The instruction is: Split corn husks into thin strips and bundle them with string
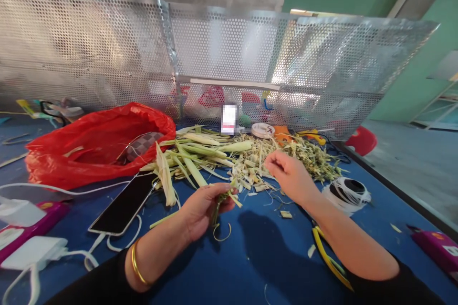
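My left hand (203, 207) is closed round a small bundle of green leaf strips (223, 200) held just above the blue table (250, 257). My right hand (289, 174) hovers to the right and a little higher, fingers curled in a pinch near the strips; what it pinches is too thin to make out. Behind both hands lies a heap of pale green leaves and stalks (200, 152) with chopped scraps (311, 155) to the right.
A red plastic bag (89, 145) lies at the left, a phone (125, 205) on a white cable beside it. A spool of white string (345, 193) and yellow-handled pliers (329, 257) sit at the right. A perforated metal screen (214, 57) closes the back.
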`<state>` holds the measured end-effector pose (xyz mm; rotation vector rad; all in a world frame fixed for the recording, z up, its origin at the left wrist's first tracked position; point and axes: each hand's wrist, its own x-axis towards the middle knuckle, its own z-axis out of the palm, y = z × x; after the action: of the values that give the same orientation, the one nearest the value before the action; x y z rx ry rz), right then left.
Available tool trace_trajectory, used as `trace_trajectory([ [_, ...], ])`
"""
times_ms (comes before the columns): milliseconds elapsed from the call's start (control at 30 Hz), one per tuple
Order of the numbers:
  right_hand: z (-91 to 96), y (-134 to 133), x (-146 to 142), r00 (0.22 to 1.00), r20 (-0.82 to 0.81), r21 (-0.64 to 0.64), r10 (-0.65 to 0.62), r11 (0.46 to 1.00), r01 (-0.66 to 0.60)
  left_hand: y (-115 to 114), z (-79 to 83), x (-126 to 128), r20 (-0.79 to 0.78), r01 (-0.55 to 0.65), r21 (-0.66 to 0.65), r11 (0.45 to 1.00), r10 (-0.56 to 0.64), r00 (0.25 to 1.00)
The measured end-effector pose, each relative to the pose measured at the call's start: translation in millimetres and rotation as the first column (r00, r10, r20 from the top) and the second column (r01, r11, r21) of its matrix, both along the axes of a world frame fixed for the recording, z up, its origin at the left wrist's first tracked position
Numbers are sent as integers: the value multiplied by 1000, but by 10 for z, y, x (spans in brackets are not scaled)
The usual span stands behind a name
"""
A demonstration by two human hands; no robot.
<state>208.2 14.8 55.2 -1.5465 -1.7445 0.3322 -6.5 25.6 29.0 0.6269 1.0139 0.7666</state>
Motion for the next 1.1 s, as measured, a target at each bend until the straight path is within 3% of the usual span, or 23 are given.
trace_trajectory([
  [67, 28, 12, 87, 994, 24, 110, -108, 988, 104, 27, -40, 4, -46, -33, 36, 999, 35, 998],
  [100, 38, 17, 121, 995, 19, 99, -97, 991, 95, 33, -53, 5, -60, -46, 61, 997, 49, 997],
  [167, 47, 24, 153, 1000, -19, -39, 24, 999, -25, 33, -61, 6, -55, -54, 111, 992, 60, 997],
  [267, 36, 13, 96, 979, -126, -211, 163, 959, -187, 8, -34, 9, -4, 3, 159, 987, -2, 1000],
  [500, -72, -81, -264, 914, -343, -289, 216, 902, -322, -90, -16, 39, 89, 215, 156, 964, -231, 969],
  [600, -102, -86, -284, 943, -235, -240, 237, 926, -293, -105, -39, 49, 77, 222, 139, 965, -234, 969],
  [767, 1, -55, -46, 960, 206, -115, 192, 979, -171, -63, -83, 53, 12, 143, 96, 985, -145, 989],
  [867, 90, -32, 125, 902, 431, 67, -19, 998, -10, -38, -128, 57, -40, 132, 109, 985, -129, 991],
  [967, 136, -34, 189, 846, 489, 209, -212, 970, 122, -36, -165, 61, -67, 116, 127, 985, -108, 992],
  [1033, 134, -58, 144, 866, 475, 185, -159, 980, 78, -44, -172, 62, -60, 103, 124, 987, -96, 994],
  [1100, 109, -94, 42, 904, 427, 93, -4, 995, -40, -55, -164, 63, -27, 86, 124, 989, -83, 996],
])
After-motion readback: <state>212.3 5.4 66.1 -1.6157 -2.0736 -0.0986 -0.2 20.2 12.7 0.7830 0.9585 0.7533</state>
